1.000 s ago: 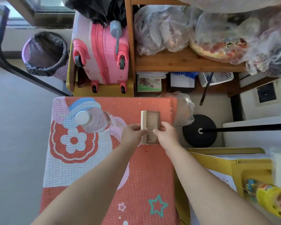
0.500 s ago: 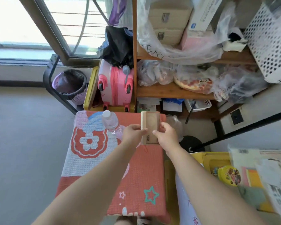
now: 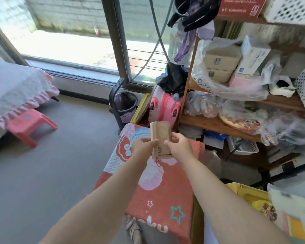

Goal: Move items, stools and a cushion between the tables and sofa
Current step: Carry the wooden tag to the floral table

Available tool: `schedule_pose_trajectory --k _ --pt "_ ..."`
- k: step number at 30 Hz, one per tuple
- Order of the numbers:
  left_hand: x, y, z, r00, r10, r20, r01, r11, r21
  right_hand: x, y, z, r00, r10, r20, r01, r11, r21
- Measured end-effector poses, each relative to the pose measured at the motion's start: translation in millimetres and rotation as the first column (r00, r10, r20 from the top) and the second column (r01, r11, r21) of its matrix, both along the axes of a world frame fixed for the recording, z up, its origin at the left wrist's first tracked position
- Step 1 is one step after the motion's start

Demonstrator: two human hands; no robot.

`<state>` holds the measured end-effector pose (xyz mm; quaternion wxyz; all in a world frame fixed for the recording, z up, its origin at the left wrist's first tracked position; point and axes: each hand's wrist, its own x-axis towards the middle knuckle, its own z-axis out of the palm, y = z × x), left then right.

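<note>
So, view swings up since a second ago; stool (image 3: 29, 123) shows far left. Left hand (image 3: 143, 147), right hand (image 3: 179, 147) still pinch pack (image 3: 161, 136) above table (image 3: 165, 191). Looks like carry-off starting.

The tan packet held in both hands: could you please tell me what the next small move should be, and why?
Probably carry the tan packet leftward, away from the orange-red table. Both the left hand and the right hand pinch it by its sides above that table, and the frilled pink-white table with a pink stool by it lies to the left.
</note>
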<state>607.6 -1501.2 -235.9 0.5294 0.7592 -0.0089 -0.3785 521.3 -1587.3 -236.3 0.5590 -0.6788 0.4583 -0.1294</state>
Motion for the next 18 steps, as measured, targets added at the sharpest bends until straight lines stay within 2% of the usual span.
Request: schedule_pose_trajectory --k 5,11,18 --pt "24.2 55.2 17.3 0.982 0.185 0.045 -0.182 0.982 -0.055 38.7 43.0 17.2 0.986 0.149 0.070 -0.152 0.988 0.035" --pt "52.8 132.3 26.3 0.925 0.378 0.048 -0.372 0.923 -0.098 90.7 106.8 24.1 0.947 0.310 0.082 -0.317 0.944 0.092" --pt "101.2 261.2 36.2 0.794 0.605 0.062 -0.596 0.794 -0.124 168.4 226.1 27.3 0.851 0.509 0.128 -0.523 0.842 0.129"
